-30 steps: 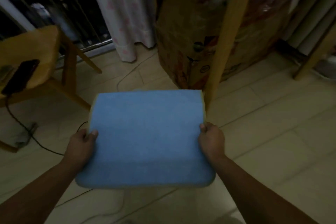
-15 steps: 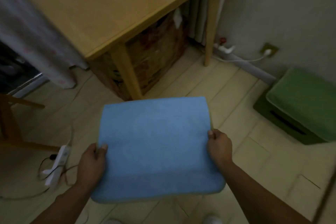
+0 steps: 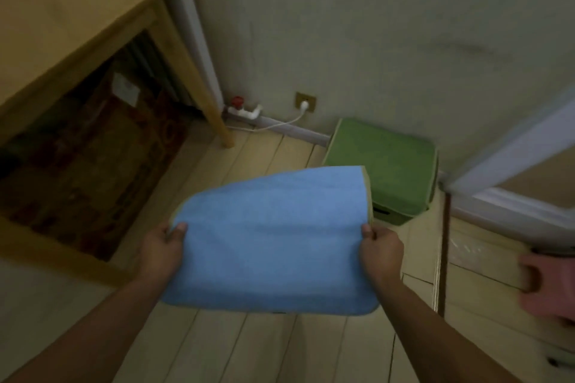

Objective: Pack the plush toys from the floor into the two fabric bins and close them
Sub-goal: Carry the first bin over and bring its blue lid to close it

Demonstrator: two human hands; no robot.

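Observation:
I carry a blue fabric bin (image 3: 273, 236) with its soft lid closed, held in the air above the floor. My left hand (image 3: 161, 249) grips its left edge, thumb on top. My right hand (image 3: 381, 250) grips its right edge the same way. A green fabric bin (image 3: 385, 162), lid closed, stands on the floor against the wall just beyond the blue one. No plush toys are in sight.
A wooden table (image 3: 71, 19) stands at the left with a cardboard box (image 3: 93, 146) under it. A wall socket (image 3: 306, 102) and white cable sit low on the wall. A white door frame (image 3: 510, 165) and a blurred pink object (image 3: 547, 283) are at the right.
The view has swung right from the curtain and chair to the wall corner. The blue bin, held by both hands throughout, is now close to the green bin.

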